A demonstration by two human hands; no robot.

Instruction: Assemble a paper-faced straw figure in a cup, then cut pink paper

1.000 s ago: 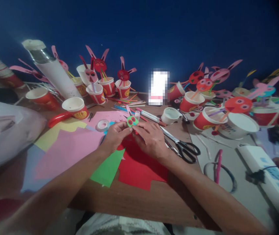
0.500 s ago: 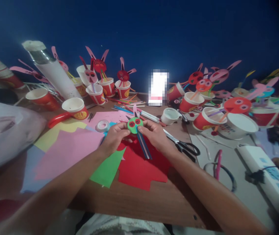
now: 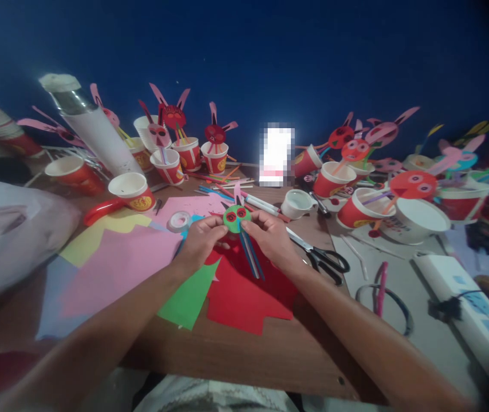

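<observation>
Fingers (image 3: pixel 217 233) of left hand (image 3: pixel 200 240) and right hand (image 3: pixel 273 239) pinch green paper face (image 3: pixel 236 219) at opposite edges, over red paper (image 3: pixel 242 303).

1. The table (image 3: pixel 210 357) is being viewed from the wearer's head, above its near edge.
2. The camera is being aimed forward and down, the far blue wall (image 3: pixel 244 63) being included.
3. The left hand (image 3: pixel 204 237) and right hand (image 3: pixel 272 234) are being framed centrally, from near, between a plastic bag (image 3: pixel 12 234) at left and power strip (image 3: pixel 468 309) at right.
</observation>
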